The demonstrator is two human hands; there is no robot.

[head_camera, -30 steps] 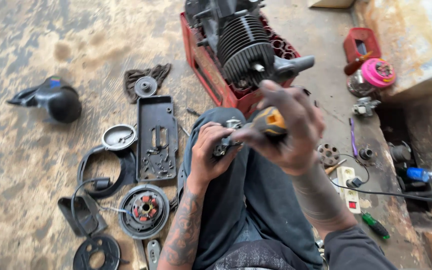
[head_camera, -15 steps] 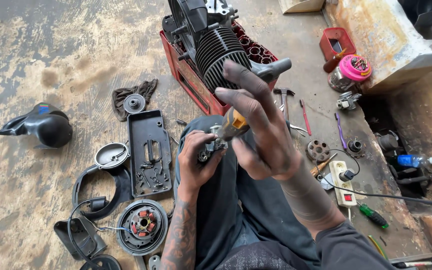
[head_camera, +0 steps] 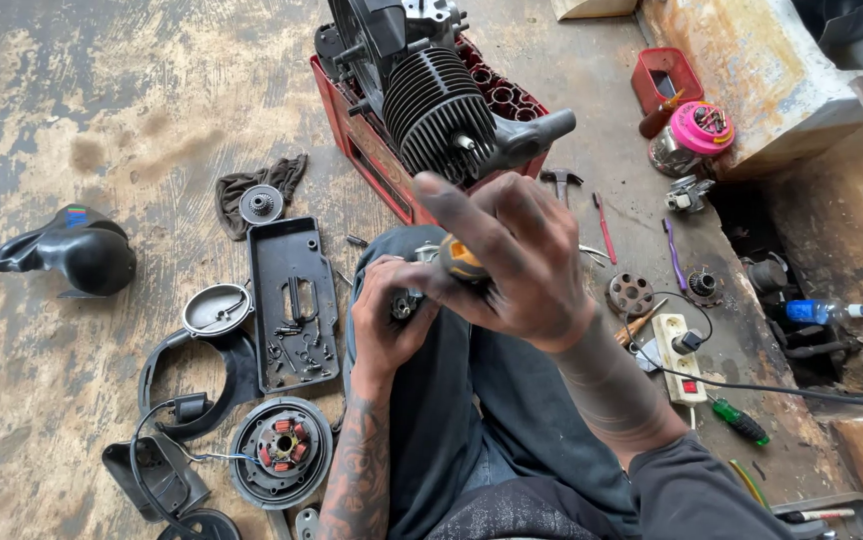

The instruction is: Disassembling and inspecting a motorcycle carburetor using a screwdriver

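Observation:
I sit on the floor with my knees up. My left hand [head_camera: 389, 322] is closed around a small metal part [head_camera: 407, 303] held over my lap. My right hand [head_camera: 512, 255] grips a tool with an orange and black handle [head_camera: 463, 262], its tip pointing at that part; several fingers stick out straight. Just beyond my hands a finned black engine [head_camera: 432, 95] rests on a red crate [head_camera: 372, 150].
On the floor to my left lie a black flat cover [head_camera: 295, 300], a round stator with copper coils [head_camera: 282, 450], a grey round cap [head_camera: 217, 310], a rag [head_camera: 252, 180] and a black shroud [head_camera: 72, 250]. To the right lie screwdrivers, a power strip [head_camera: 680, 358], a pink lid [head_camera: 702, 125].
The view has tilted down and left a little. My right hand has opened its fingers wider while still holding the tool against the part in my left hand.

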